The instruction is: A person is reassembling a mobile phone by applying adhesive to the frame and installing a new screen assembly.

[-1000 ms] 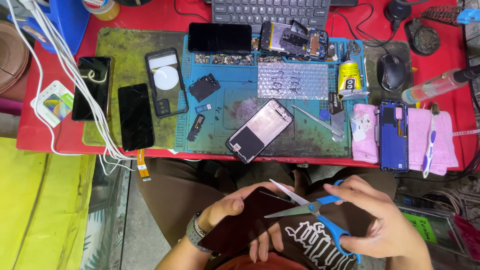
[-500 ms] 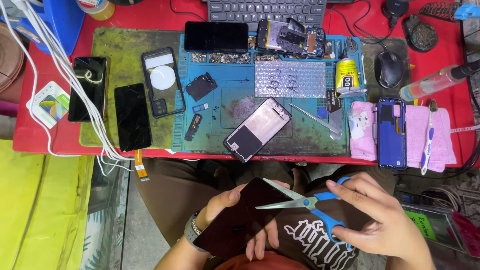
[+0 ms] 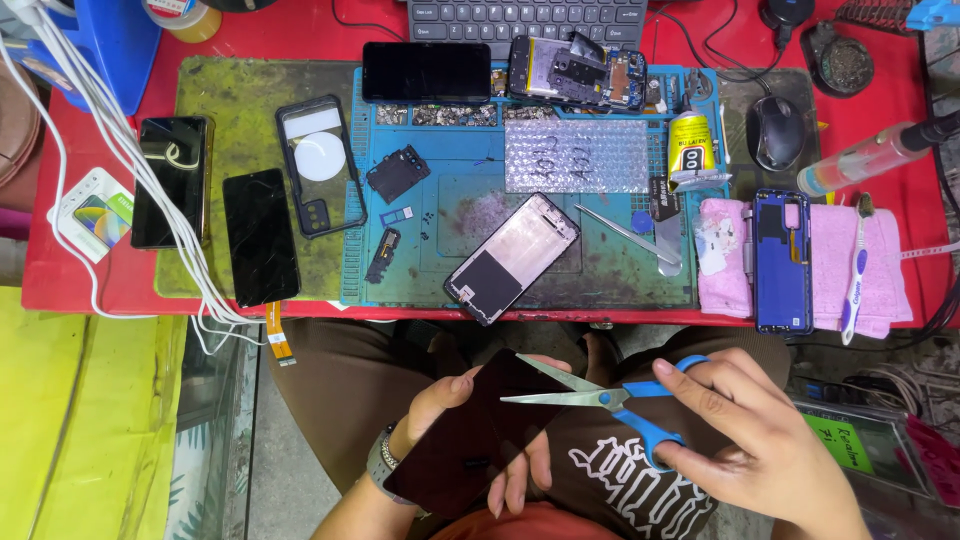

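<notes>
While cradled low over the lap, below the front edge of the red bench (image 3: 90,290): dark screen panel (image 3: 470,440), tilted, glass side up. Left grip (image 3: 455,410) closed around it, thumb laid on the upper face, fingers curled under the lower edge. Further right, scissors (image 3: 600,398) with blue handles, blades parted a little, tips reaching over the panel's upper right corner, seemingly just touching or just above it; cannot tell which. Right grip (image 3: 750,440) closed on the scissors, fingers through the handle loops. Judged as a trimming step at that corner, blades lined up but not yet shut. Calls for a steady panel, blades fed along the very edge, and a light squeeze so the glass is not nicked. Up on the blue mat (image 3: 450,260), well apart from both grips, an open phone frame (image 3: 512,258), untouched.
</notes>
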